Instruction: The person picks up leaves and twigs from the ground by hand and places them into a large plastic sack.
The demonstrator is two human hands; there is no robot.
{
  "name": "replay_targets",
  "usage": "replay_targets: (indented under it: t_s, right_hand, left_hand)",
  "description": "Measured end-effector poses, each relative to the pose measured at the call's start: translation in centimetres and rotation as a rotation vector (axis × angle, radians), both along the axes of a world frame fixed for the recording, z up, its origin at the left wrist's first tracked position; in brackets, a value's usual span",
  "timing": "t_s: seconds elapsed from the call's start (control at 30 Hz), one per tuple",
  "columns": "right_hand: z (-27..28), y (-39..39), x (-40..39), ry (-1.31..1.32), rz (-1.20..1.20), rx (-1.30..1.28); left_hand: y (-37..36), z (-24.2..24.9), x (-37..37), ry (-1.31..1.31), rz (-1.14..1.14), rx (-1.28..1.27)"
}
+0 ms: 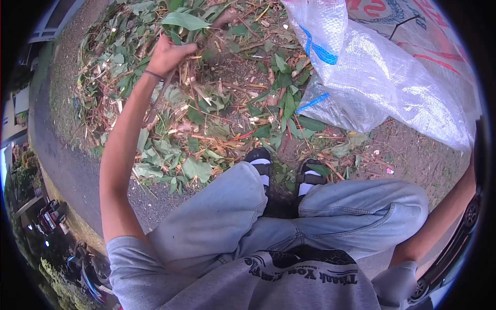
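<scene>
My left hand (171, 54) is closed around a bunch of green leaves (187, 21) at the upper left, over a heap of cut leaves and chopped stems (196, 111). A thin dark band circles that wrist. My right forearm (439, 222) reaches up to the dark right edge of the view, where the hand itself is lost. Close to that spot ends a corner of a white woven plastic sack (382, 77), which has blue stripes and lies spread across the upper right.
Another sack with red print (434, 31) lies behind the white one. My sandalled feet (261, 164) rest at the heap's near edge. Paved ground (67, 150) runs along the left, with a parked motorbike (88, 271) lower down. A dark car (449, 258) stands at the lower right.
</scene>
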State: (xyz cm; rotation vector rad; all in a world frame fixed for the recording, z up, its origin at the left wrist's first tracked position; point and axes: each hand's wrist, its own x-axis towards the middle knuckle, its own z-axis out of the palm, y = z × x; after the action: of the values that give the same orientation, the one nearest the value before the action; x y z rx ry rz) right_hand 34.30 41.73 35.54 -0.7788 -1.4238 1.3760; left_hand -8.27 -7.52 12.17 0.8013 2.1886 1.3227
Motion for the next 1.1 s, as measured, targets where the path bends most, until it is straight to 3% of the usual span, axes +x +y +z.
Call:
replay_targets:
  t_s: [0.03, 0.07, 0.1, 0.17, 0.2, 0.27, 0.33, 0.53, 0.57, 0.6, 0.67, 0.7, 0.77, 0.83, 0.87, 1.1]
  right_hand:
    - [-0.3, -2.1, -0.6, -0.106, 0.247, 0.235]
    - [0.1, 0.1, -0.7, -0.084, 0.236, 0.245]
    - [1.3, 1.8, -2.4, 0.046, -0.012, -0.04]
    - [0.0, -1.5, -1.1, -0.021, 0.317, 0.193]
    - [-0.2, -0.3, -0.5, 0.005, 0.312, 0.207]
    - [-0.6, 3.6, 0.7, -0.014, -0.113, 0.019]
    - [-0.9, 3.4, 0.2, 0.009, -0.101, 0.021]
    - [-0.4, -1.8, -2.0, 0.053, 0.009, -0.02]
    - [-0.3, -2.6, -2.5, 0.059, 0.043, -0.035]
    - [-0.3, -3.1, -2.9, 0.071, 0.025, -0.025]
    - [-0.4, -4.0, -3.4, 0.066, 0.152, -0.014]
    - [-0.5, -4.4, -3.7, 0.077, 0.135, -0.005]
    - [-0.6, -5.2, -4.4, 0.039, 0.195, 0.004]
    - [-0.2, -6.8, -4.8, 0.056, 0.226, -0.007]
    - [0.1, -7.6, -4.9, 0.065, 0.278, -0.015]
    - [-0.3, -11.1, -6.3, -0.072, 0.383, 0.158]
  left_hand:
    - [-0.7, 0.3, 0.3, -0.128, 0.07, 0.225]
    - [-1.3, 1.6, -0.1, -0.012, 0.033, 0.185]
    - [-1.9, 2.9, 0.2, -0.131, 0.115, 0.213]
    - [-2.7, 5.6, 1.4, -0.279, 0.253, 0.251]
    - [-3.0, 7.2, 2.1, -0.305, 0.311, 0.258]
    - [-3.5, 9.9, 3.0, -0.275, 0.309, 0.312]
    - [-3.4, 12.8, 3.4, -0.083, 0.291, 0.239]
    - [0.6, 20.3, 8.5, 0.013, 0.234, 0.419]
    - [0.2, 20.3, 7.7, 0.117, 0.184, 0.322]
    - [0.3, 21.2, 8.5, 0.289, 0.227, 0.068]
    - [-0.3, 21.5, 9.8, 0.638, 0.116, -0.231]
    - [1.5, 21.8, 11.9, 0.527, 0.07, 0.061]
    - [5.0, 23.6, 14.4, 0.901, -0.139, 0.096]
    - [9.4, 25.6, 16.6, 0.84, -0.385, -0.005]
    - [10.9, 26.4, 17.7, 0.988, -0.498, -0.008]
    - [22.7, 20.8, 17.1, 0.917, -0.635, -0.219]
